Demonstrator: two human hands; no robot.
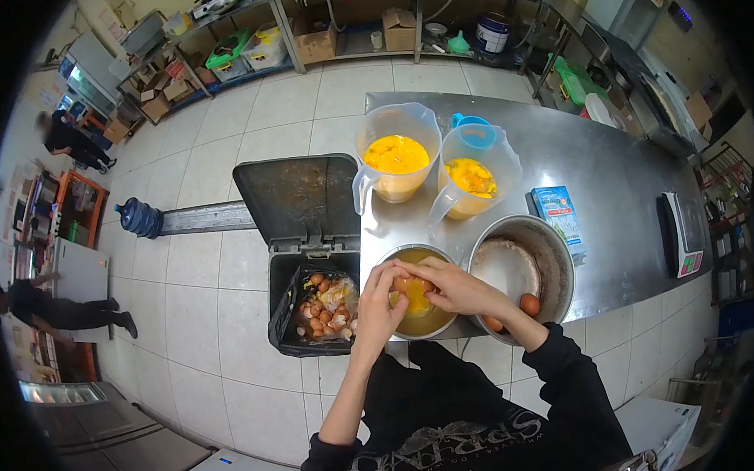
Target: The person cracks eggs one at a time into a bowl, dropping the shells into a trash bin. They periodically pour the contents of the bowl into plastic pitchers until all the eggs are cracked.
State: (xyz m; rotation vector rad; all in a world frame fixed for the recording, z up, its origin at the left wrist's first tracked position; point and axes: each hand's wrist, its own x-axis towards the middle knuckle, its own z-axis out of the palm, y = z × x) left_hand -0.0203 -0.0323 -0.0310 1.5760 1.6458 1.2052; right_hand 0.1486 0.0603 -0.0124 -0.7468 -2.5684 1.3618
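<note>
Both of my hands are closed around a brown egg (411, 285) above a metal bowl (403, 327). My left hand (382, 300) grips the egg from one side, and my right hand (459, 289) from the other. Egg white and yolk (418, 304) show in the bowl beneath; the fingers hide part of the shell. Right of the bowl stands a deep metal pot (553, 271) with brown eggs (530, 304) at its near side. Behind are two clear jugs: one jug (399, 187) and another jug (475, 200), both holding yellow egg.
An open black bin (291, 334) full of eggshells (323, 314) stands left of the steel table (616, 194). On the table are a blue carton (557, 218), a blue cup (475, 131) and a scale (682, 233). Two people (75, 140) are far left.
</note>
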